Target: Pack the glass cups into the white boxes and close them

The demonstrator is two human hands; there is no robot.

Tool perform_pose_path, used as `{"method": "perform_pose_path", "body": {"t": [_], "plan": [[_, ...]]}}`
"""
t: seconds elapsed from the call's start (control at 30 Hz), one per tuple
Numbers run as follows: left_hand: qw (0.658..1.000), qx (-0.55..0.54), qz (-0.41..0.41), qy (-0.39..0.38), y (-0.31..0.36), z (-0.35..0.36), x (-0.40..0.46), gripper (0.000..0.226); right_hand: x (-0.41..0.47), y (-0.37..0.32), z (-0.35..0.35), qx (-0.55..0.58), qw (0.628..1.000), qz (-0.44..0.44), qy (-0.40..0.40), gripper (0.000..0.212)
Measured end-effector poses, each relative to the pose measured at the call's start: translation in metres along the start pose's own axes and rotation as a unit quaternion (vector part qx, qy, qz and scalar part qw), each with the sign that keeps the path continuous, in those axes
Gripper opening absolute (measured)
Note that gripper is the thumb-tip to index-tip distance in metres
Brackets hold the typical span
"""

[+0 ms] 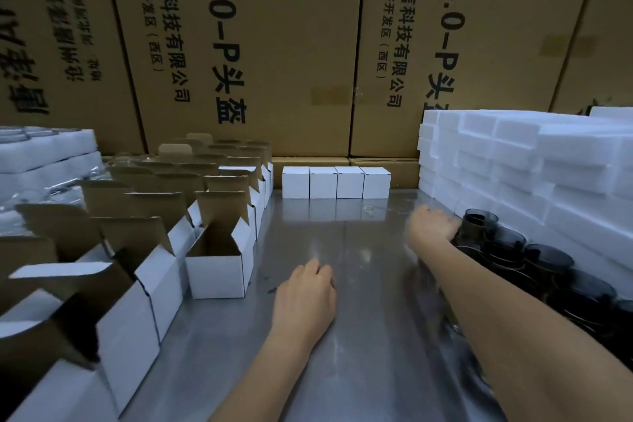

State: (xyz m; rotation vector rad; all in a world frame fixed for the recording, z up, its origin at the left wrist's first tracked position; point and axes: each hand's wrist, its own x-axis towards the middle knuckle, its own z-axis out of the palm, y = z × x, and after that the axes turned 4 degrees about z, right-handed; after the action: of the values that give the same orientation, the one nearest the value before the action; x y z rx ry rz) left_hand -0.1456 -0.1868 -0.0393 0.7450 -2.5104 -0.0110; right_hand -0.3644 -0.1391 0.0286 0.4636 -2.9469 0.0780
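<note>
While the left hand point(305, 298) rests on the shiny metal table point(342, 370) with its fingers curled loosely under and holding nothing, the right hand point(431, 228) reaches to the right side, to the group of dark glass cups point(534, 260). The right hand is blurred and its fingers are hidden behind the hand, at the nearest cup point(476, 226); I cannot tell if they grip this cup or only touch it.

The dark glass cups stand upright and close together on the right part of the table, just in front of a big stack of white foam blocks point(548, 161). The cups continue toward the near right edge of the picture, partly behind the right forearm.

On the left side there are many open white boxes point(164, 271) in rows, with their brown inner flaps standing up. The nearest one to the left hand point(219, 271) is open at the top, and I can see nothing inside it. At the far end of the table, four closed white boxes point(335, 182) stand in one row, touching each other side by side.

Behind everything, large brown cartons point(274, 44) with black printed characters make a wall. At the far left, some white foam trays point(44, 154) lie in a pile, and clear plastic is beside them.
</note>
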Motion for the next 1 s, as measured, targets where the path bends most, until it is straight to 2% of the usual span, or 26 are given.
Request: {"method": "perform_pose_path", "body": {"t": [0.13,0.23,0.33,0.43,0.5,0.57,0.63,0.7,0.77,0.87,0.93,1.0], "plan": [[1.000,0.006,-0.003,-0.010,0.002,-0.005,-0.011,0.023,-0.030,-0.014,-0.004,0.044,0.992,-0.117,0.026,0.048],[1.000,0.007,-0.009,-0.016,0.005,-0.010,-0.016,0.023,-0.056,-0.027,-0.003,0.087,0.976,-0.194,0.047,0.042],[0.999,-0.009,-0.034,-0.013,0.006,-0.016,-0.020,0.020,-0.085,-0.034,0.002,0.164,0.949,-0.261,0.070,0.034],[0.997,-0.028,-0.068,-0.011,0.003,-0.019,-0.024,0.023,-0.115,-0.033,0.014,0.273,0.906,-0.302,0.112,0.039],[0.994,-0.045,-0.094,-0.014,0.001,-0.020,-0.027,0.030,-0.134,-0.028,0.026,0.361,0.871,-0.307,0.133,0.047],[0.992,-0.056,-0.108,-0.016,-0.001,-0.020,-0.029,0.034,-0.146,-0.023,0.039,0.393,0.862,-0.301,0.113,0.062],[0.992,-0.064,-0.104,-0.022,-0.003,-0.018,-0.028,0.036,-0.149,-0.020,0.049,0.402,0.872,-0.278,0.030,0.083],[0.992,-0.087,-0.085,-0.033,-0.006,-0.015,-0.026,0.035,-0.143,-0.019,0.050,0.446,0.861,-0.237,-0.055,0.095],[0.985,-0.152,-0.079,-0.034,-0.011,-0.012,-0.024,0.036,-0.137,-0.019,0.049,0.487,0.842,-0.220,-0.078,0.089],[0.960,-0.262,-0.101,-0.002,-0.018,-0.009,-0.020,0.044,-0.136,-0.019,0.050,0.484,0.842,-0.230,-0.056,0.072],[0.952,-0.287,-0.105,0.007,-0.020,-0.006,-0.018,0.049,-0.135,-0.018,0.048,0.491,0.839,-0.229,-0.049,0.068],[0.945,-0.310,-0.101,0.018,-0.021,-0.004,-0.017,0.051,-0.135,-0.016,0.046,0.523,0.819,-0.234,-0.041,0.064]]}}
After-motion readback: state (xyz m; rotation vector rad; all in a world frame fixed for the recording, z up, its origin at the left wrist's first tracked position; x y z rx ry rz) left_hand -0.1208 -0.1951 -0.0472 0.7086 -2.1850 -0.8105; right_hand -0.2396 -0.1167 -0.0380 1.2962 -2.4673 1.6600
